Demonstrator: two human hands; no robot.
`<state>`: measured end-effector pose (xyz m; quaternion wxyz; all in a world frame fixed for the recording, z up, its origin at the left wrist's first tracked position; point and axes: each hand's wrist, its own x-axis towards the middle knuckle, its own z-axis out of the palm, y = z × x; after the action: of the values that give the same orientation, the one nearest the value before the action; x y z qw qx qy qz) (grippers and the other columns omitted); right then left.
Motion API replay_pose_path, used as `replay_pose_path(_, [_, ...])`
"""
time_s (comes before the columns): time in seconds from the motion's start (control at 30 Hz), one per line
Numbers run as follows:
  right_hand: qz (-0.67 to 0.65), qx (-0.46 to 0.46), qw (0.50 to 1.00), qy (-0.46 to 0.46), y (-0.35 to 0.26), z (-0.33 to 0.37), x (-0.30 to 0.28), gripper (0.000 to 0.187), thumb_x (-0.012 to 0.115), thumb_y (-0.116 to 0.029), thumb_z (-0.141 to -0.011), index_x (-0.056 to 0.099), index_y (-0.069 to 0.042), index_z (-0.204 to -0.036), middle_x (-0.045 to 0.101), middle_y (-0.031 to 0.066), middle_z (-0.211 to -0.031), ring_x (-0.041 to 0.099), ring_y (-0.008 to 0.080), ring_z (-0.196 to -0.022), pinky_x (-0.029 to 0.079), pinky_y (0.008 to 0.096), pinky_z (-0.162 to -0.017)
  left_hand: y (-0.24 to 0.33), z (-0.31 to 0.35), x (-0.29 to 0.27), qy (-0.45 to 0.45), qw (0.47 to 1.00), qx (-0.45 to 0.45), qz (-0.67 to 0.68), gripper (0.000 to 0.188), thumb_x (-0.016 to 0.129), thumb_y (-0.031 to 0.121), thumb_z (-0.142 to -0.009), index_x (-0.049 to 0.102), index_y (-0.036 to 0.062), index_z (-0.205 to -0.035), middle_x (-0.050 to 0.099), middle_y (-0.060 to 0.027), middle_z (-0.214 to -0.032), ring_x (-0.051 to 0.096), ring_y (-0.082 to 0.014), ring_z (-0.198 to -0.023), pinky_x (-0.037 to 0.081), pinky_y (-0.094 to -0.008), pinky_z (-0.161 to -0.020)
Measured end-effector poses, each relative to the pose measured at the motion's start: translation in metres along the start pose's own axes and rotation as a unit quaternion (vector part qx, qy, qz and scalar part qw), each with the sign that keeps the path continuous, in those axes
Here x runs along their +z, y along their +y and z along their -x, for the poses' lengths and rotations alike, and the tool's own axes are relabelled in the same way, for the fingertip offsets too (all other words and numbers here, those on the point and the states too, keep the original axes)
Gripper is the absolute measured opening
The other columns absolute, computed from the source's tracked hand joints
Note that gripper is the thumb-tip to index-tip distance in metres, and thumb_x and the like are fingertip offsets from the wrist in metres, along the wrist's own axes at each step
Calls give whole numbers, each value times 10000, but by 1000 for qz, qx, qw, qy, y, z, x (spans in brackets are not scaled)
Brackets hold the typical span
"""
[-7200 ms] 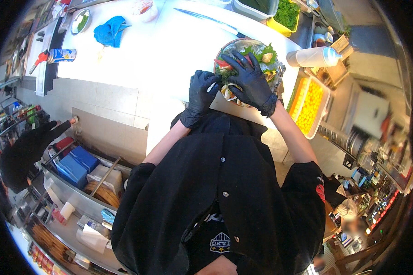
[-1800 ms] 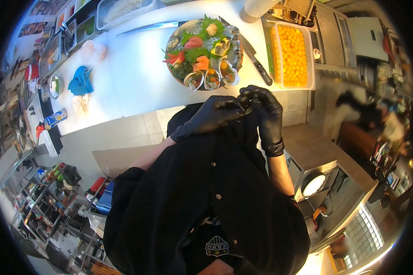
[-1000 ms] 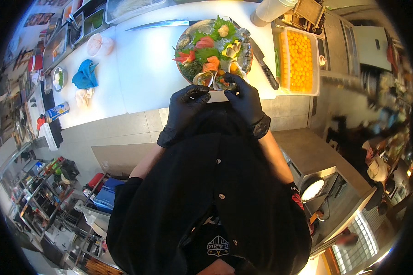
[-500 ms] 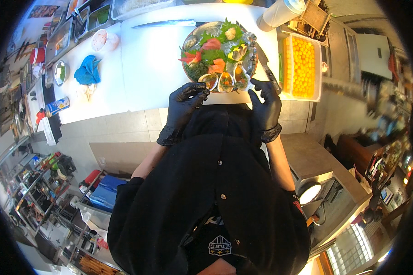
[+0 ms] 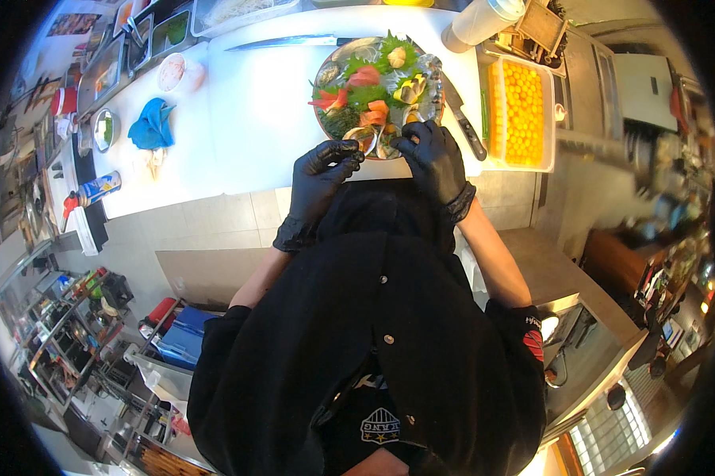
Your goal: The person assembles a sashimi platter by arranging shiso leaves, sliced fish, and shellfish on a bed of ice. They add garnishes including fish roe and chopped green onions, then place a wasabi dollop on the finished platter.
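A round plate (image 5: 320, 123) holds an arrangement of sliced raw fish (image 5: 365, 76), green leaves (image 5: 369, 97) and filled shells along its near rim. My left hand (image 5: 319, 176), in a black glove, is at the plate's near left rim beside one shell (image 5: 363, 139). Its thumb and fingertips are pinched together, and whatever is between them is too small to name. My right hand (image 5: 437, 161), also gloved in black, reaches over the near right rim with curled fingers. Its fingertips are by the middle shell (image 5: 387, 145) and partly hide the right one; what they pinch is hidden.
A long knife (image 5: 294, 41) lies beyond the plate; a second knife (image 5: 463, 119) lies just right of it. Further right stands a tub of yellow balls (image 5: 524, 115). On the left are a blue cloth (image 5: 153, 127), a white cup (image 5: 180, 71) and a spray can (image 5: 99, 188).
My right hand has moved left and inward over the plate's near rim, its fingers going from spread to curled over the right shell. My left hand stays pinched in nearly the same place.
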<state>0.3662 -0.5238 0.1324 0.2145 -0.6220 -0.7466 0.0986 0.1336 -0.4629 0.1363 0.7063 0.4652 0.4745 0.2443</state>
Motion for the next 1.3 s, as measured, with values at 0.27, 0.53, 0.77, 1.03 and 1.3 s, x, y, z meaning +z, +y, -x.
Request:
replay_pose_path(0.27, [-107, 58, 986, 115, 15, 0, 6, 356, 639, 78, -848, 747, -81, -1147, 700, 114, -1117, 671, 307, -1041, 532, 400, -871, -3, 2, -6, 18, 999, 10, 24, 261, 701, 28, -967, 698, 11, -1227, 762, -73, -1046, 699, -123, -906, 568, -268, -771])
replay_pose_path(0.53, [-597, 273, 754, -5, -29, 21, 2, 467, 717, -69, -954, 582, 2, -1395, 694, 80, -1207, 642, 167, -1115, 503, 307, -1005, 19, -18, 34, -40, 962, -16, 270, 306, 634, 20, -992, 626, -45, -1290, 714, -133, -1134, 695, -233, -1004, 569, -334, -895])
replay_pose_path(0.77, [-583, 408, 699, 71, -30, 39, 1, 219, 721, -25, -926, 718, 24, -1140, 763, 90, -945, 711, 141, -838, 582, 303, -782, 21, -19, 60, -35, 990, 135, -9, 227, 693, 21, -974, 704, -8, -1199, 753, -65, -1092, 701, -134, -973, 557, -290, -902])
replay_pose_path(1.03, [-338, 368, 858, 121, -10, 52, 8, 222, 733, -69, -932, 726, -4, -1144, 760, 90, -916, 666, 136, -704, 543, 297, -677, -7, -63, 86, -66, 928, 287, -227, 309, 746, 22, -873, 713, 39, -1179, 740, -146, -1064, 710, -303, -949, 551, -373, -855])
replay_pose_path(1.3, [-146, 392, 892, 172, 11, 81, 5, 244, 755, -146, -926, 739, -60, -1154, 746, 90, -848, 661, 172, -667, 523, 329, -633, 4, -55, 58, 41, 839, 351, -415, 295, 784, 57, -828, 752, 108, -1117, 697, -104, -1150, 617, -335, -1119, 486, -455, -956])
